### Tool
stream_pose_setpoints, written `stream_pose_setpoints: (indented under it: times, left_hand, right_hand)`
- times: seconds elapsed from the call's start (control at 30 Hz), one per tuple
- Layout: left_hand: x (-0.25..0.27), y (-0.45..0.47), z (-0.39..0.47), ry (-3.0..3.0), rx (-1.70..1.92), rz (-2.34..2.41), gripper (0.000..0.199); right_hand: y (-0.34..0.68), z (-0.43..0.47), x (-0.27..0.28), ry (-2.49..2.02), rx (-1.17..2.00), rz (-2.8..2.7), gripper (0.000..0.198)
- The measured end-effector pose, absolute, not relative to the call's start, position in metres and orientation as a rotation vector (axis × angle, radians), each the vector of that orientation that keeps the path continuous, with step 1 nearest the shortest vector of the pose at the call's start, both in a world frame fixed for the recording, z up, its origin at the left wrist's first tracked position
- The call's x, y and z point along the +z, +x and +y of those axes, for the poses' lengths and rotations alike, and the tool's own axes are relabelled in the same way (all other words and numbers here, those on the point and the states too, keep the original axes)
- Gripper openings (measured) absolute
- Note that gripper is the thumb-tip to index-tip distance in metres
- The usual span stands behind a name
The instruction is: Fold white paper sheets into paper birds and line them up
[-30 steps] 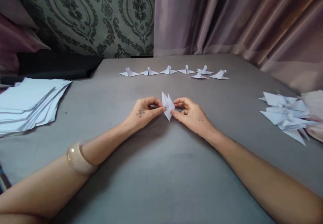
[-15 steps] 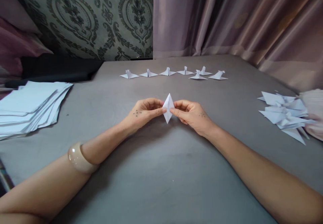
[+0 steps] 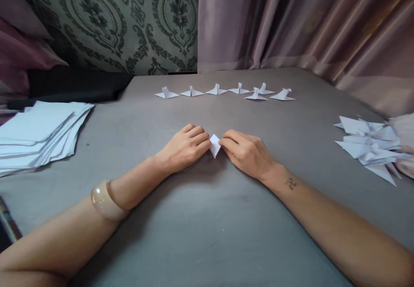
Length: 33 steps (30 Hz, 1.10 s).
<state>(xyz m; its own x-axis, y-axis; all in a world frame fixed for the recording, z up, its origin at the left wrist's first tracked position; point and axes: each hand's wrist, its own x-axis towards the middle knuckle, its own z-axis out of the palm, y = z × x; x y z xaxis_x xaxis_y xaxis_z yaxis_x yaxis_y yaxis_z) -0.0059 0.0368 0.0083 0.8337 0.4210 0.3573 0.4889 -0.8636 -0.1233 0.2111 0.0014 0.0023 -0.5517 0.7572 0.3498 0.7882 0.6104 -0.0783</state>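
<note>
"Paper (image 3: 215,146), white and folded into a small diamond, sits at frame centre. How do we hold it?"

"Our left hand (image 3: 186,148) and right hand (image 3: 248,152) pinch its opposite side edges, both grips narrow."

"And our room?"

"Smooth grey surface (image 3: 213,235) spreads wide at lower centre; pointed paper figures (image 3: 216,90) line up at upper centre, unevenly stacked sheets (image 3: 35,125) at left."

Patterned wallpaper (image 3: 129,24), black cloth (image 3: 77,83), curtain (image 3: 291,28) – mauve, draped
</note>
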Motion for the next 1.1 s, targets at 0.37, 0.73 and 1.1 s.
stream_pose_setpoints:
  times: [0.37,0.73,1.1]
  left_hand:
    - [0.014,-0.005,0.034,-3.250,-0.681,-1.366,0.018]
    - [0.009,-0.004,0.038,-3.247,-0.783,-1.489,0.018]
    - [0.009,0.000,0.037,-3.205,-0.810,-1.631,0.018]
  right_hand:
    - [0.215,-0.008,0.000,-1.390,0.412,-2.241,0.019]
    - [0.217,0.006,0.001,-1.429,0.727,-2.062,0.024]
    - [0.212,0.015,0.004,-1.537,0.857,-1.928,0.019]
